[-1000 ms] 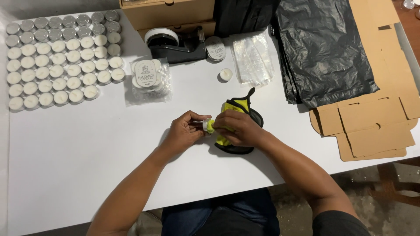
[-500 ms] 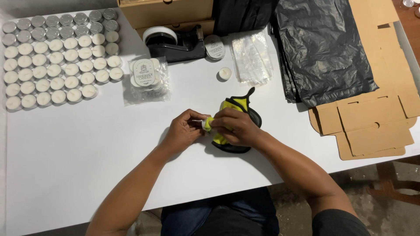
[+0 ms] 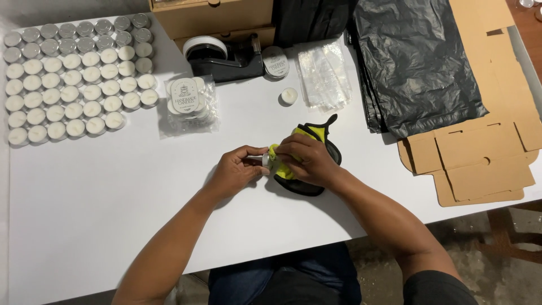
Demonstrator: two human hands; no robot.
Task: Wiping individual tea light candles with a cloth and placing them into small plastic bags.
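My left hand pinches a small silver tin candle by its sides, just above the white table. My right hand presses a yellow cloth with black trim against the tin's other side; most of the cloth lies bunched under that hand. The two hands meet at the tin, near the middle of the table.
Rows of small tin candles fill the far left. A clear bag of candles, a black tape dispenser, a round lid, one loose candle, clear bags, black plastic bags and flat cardboard boxes lie beyond.
Both hands stay at the same spot; my right hand shifts the yellow cloth slightly over the tin. Nothing else on the table has moved.
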